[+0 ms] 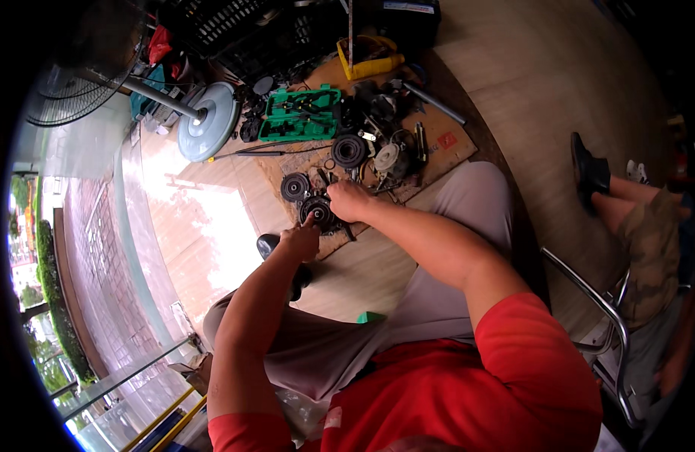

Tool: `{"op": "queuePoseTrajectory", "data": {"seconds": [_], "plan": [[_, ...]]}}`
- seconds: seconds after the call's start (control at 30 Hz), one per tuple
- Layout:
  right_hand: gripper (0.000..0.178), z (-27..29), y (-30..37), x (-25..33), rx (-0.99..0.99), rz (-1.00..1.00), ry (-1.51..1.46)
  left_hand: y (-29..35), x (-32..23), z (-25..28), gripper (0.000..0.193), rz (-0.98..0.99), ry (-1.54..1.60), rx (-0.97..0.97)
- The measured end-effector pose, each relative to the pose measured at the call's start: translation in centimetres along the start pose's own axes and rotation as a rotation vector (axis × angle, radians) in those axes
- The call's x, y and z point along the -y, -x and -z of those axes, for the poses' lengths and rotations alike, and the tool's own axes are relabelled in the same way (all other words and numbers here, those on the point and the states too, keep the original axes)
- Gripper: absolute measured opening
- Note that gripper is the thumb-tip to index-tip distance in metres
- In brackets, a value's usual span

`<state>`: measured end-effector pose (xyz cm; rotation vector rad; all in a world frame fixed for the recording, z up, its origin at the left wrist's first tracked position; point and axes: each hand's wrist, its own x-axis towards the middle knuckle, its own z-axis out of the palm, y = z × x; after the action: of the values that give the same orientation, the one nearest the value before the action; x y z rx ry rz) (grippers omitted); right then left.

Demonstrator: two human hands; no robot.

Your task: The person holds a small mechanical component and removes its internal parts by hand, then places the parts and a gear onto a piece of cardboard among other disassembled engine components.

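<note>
A dark round pulley-like metal part (316, 214) lies on the stained cardboard between my hands. My left hand (300, 241) reaches it from the near side, its index finger stretched out onto the hub and its other fingers partly hidden. My right hand (349, 200) is closed at the part's right edge; what its fingers grip is hidden. Close by on the far left sits a second grooved pulley (294, 187). Farther off is a larger dark ring-shaped part (349, 151). A short dark bar (323, 177) lies just beyond my right hand.
A green tool case (300, 114) stands open beyond the parts, near a yellow container (370, 59). Greasy machine parts (389, 157) crowd the right of the cardboard (438, 154). A fan's round base (206, 120) stands at left. Another person's leg (626, 188) and a metal-framed chair (615, 324) are at right.
</note>
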<state>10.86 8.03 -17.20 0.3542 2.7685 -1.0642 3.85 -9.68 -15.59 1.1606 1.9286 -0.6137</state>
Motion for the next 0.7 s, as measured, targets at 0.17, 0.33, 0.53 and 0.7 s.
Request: {"op": "queuePoseTrajectory", "data": {"seconds": [0.17,0.33,0.53,0.7], "plan": [[0.014,0.7,0.0,0.3,0.123,0.19,0.243,-0.1,0.1,0.0,0.054,0.003,0.013,0.021],[0.015,1.4,0.4,1.2,0.162,0.218,0.348,0.1,0.0,0.5,0.057,0.006,0.017,0.045],[0.017,1.1,0.3,-0.1,0.158,0.066,-0.071,-1.0,-0.3,1.7,0.055,0.037,0.037,0.187],[0.045,1.0,0.5,0.8,0.075,-0.044,-0.247,-1.5,-0.1,1.5,0.056,0.027,-0.016,0.233]]}}
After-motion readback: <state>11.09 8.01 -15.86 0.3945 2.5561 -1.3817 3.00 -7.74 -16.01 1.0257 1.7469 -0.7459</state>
